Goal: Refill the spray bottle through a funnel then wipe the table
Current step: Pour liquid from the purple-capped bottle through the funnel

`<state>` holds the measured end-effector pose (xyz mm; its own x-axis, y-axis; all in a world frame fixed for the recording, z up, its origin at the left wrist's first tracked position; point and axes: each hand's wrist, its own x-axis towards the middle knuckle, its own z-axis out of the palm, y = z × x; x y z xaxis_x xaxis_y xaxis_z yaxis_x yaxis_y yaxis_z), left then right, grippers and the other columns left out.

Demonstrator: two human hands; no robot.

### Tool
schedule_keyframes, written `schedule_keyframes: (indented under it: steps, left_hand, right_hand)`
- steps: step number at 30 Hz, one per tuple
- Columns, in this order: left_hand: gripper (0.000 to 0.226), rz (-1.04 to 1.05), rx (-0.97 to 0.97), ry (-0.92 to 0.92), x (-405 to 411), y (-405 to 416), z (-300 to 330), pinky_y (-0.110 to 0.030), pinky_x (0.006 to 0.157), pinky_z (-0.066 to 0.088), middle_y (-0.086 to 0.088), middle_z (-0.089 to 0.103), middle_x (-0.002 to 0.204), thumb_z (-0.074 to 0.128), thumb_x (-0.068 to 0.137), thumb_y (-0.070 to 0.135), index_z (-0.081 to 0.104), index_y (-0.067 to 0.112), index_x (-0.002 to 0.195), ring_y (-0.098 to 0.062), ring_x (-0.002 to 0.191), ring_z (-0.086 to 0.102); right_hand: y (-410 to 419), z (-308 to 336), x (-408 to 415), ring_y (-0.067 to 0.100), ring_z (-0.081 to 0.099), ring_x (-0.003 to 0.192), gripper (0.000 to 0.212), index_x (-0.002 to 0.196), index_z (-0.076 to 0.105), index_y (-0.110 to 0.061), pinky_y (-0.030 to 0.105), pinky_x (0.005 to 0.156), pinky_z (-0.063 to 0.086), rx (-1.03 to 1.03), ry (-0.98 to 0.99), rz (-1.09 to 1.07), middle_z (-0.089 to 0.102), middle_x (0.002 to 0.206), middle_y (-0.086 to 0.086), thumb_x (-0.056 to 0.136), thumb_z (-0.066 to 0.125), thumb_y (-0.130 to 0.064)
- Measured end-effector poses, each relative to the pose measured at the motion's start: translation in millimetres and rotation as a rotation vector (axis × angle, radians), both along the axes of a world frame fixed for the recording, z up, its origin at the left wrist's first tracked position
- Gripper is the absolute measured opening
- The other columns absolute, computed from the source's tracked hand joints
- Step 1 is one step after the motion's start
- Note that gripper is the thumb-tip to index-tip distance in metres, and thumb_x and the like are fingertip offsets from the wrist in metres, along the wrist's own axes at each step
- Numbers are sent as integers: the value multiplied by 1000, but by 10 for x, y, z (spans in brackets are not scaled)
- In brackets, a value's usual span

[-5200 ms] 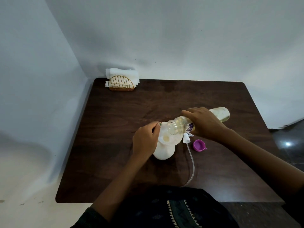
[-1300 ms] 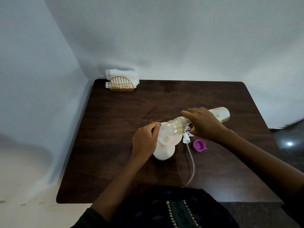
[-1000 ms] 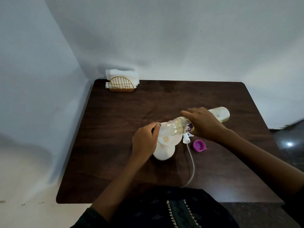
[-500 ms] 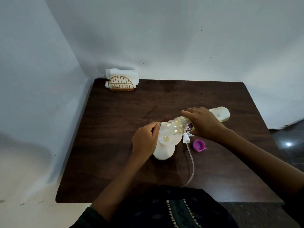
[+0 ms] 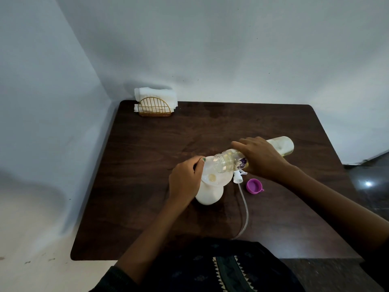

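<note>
Refill bottle [image 5: 282, 146], long axis near-horizontal, mouth leftward over funnel [image 5: 212, 175] on spray bottle [image 5: 209, 196]; right hand [image 5: 261, 159] wraps it, left hand [image 5: 186, 179] pinches funnel rim.

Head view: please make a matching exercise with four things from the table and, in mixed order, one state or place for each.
Things:
1. purple cap
2. clear bottle
3. funnel
4. napkin holder

States or places:
A. stands at the far left corner of the table
B. tilted in the right hand, mouth over the funnel
C. lies on the table, open side up
D. sits on the white spray bottle, its rim held by the left hand

Pairs: 1-C, 2-B, 3-D, 4-A
</note>
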<state>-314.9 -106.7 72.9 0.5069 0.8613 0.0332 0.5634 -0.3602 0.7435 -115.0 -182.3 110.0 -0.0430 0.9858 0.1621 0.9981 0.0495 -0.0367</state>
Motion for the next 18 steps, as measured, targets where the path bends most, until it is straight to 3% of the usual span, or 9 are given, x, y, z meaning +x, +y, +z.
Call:
schedule_keyframes:
  steps: [3,9,18]
  left_hand:
    - [30,-2,-9,1,1,2,4,-23,65,46,2,72,97,44,96,29,66,19,113,-12,82,64]
    - [30,-1,-7,3,0,-6,6,-14,61,39,2,72,99,45,97,28,66,18,114,-10,84,63]
    - [30,9,-5,7,0,1,-3,-19,65,42,3,72,98,44,97,30,66,19,114,-10,84,63]
  right_hand:
    - [-5,7,-1,28,60,64,53,101,62,-9,30,58,36,-5,0,2,65,76,7,53,83,-8]
    - [-7,3,0,28,61,66,52,104,62,-8,29,60,36,-8,1,-5,66,78,8,56,83,-9]
    - [1,0,-6,27,60,65,51,102,62,-9,30,59,37,-10,1,-4,65,77,7,55,82,-7]
